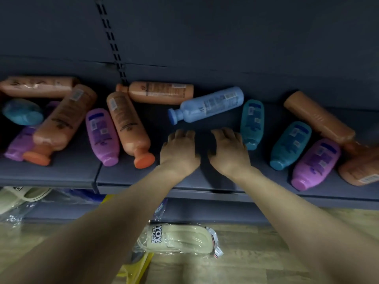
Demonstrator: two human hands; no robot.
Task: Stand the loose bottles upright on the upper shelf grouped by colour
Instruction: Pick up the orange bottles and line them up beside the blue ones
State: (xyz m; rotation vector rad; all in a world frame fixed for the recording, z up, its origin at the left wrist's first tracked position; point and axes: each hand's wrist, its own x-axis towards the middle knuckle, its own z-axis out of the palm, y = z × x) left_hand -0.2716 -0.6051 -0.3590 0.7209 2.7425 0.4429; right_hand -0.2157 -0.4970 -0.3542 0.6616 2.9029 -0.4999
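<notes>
We're in a shop aisle: a dark blue retail shelf (61,173) with a slotted upright (110,37) in its back panel, bottles (127,124) with barcode stickers strewn across it, and below, cream slippers (176,236) sealed in clear branded plastic on a wood-look floor (246,253).

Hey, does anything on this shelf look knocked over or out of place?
Yes. Every bottle in view on the shelf lies on its side, colours mixed. At the left an orange bottle lies across a purple bottle. A wrapped pair of slippers lies on the floor below.
</notes>
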